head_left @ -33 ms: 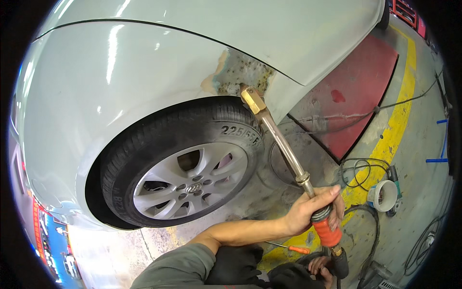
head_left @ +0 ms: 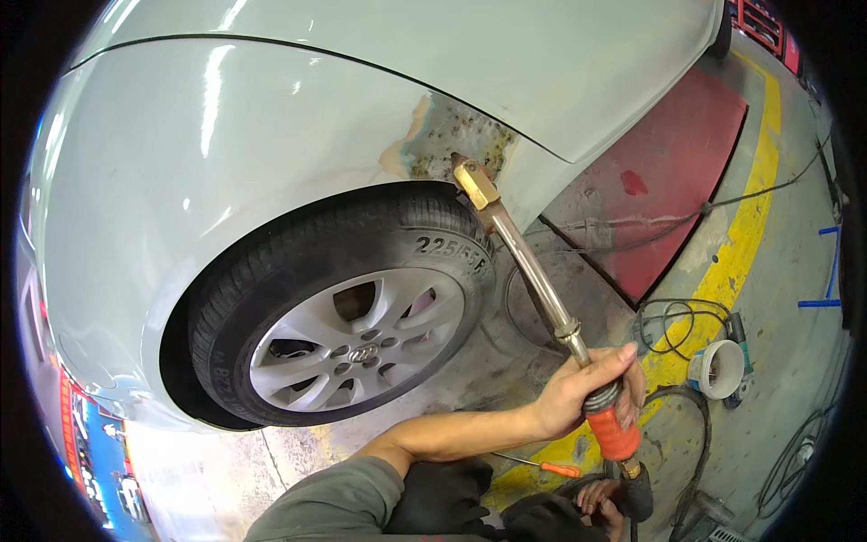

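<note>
A long metal dent puller (head_left: 535,269) slants up from my lap to a silver-white car fender (head_left: 298,117). Its brass-coloured head (head_left: 477,184) ends in a dark tip at a sanded, bare-metal patch (head_left: 452,126) above the wheel arch; whether the tip touches cannot be told. My left hand (head_left: 587,393) is wrapped round the tool's shaft at the upper end of its orange-red grip (head_left: 614,435). Lower down, my right hand (head_left: 603,502) is curled at the black rear handle (head_left: 638,497), its fingers partly hidden.
Left of the tool is the wheel's tyre (head_left: 339,230). A red panel (head_left: 664,172) lies on the floor at the right. An orange-handled screwdriver (head_left: 560,470), a white tub (head_left: 718,370), a green power tool (head_left: 739,339) and loose cables (head_left: 686,312) lie near a yellow floor stripe.
The orange-red grip and my left hand have shifted very slightly up along the tool. The rest looks the same.
</note>
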Demonstrator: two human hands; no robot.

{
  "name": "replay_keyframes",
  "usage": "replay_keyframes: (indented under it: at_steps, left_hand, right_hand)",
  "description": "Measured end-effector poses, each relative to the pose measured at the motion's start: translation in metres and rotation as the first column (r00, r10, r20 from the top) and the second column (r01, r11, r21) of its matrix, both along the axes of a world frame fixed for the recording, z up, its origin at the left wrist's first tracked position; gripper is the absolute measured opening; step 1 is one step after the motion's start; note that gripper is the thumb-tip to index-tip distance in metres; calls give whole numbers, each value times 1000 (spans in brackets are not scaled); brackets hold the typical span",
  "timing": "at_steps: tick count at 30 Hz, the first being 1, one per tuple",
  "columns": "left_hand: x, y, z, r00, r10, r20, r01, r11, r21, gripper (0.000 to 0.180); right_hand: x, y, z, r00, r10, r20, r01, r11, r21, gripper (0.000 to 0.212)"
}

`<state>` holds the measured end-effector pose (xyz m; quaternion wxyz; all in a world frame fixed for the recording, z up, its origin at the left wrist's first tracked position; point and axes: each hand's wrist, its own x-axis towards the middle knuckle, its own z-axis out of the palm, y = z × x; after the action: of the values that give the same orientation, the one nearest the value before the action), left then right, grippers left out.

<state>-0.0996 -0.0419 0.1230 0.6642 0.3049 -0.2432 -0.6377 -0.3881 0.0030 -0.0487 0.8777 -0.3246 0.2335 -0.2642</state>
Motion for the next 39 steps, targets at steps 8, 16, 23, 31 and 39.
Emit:
replay_keyframes:
  at_steps: [8,16,23,31,39]
  left_hand:
    - [16,3,-10,997,75,-29,-74,997,6,58]
    - [19,0,-4,994,104,-11,-104,994,43,62]
    - [25,1,-1,994,96,-45,-94,994,49,61]
    - [26,2,-5,993,99,-59,-96,994,46,60]
    - [25,1,-4,994,93,-62,-89,993,72,60]
  right_hand:
    - [6,3,-4,999,21,32,-21,1000,4,29]
    - [11,3,-1,999,3,37,-3,1000,-2,30]
    - [19,-3,2,994,85,67,-84,996,-19,27]
    - [15,0,-12,990,106,88,-100,992,-77,27]
    - [18,-1,-8,994,90,68,-88,995,-37,27]
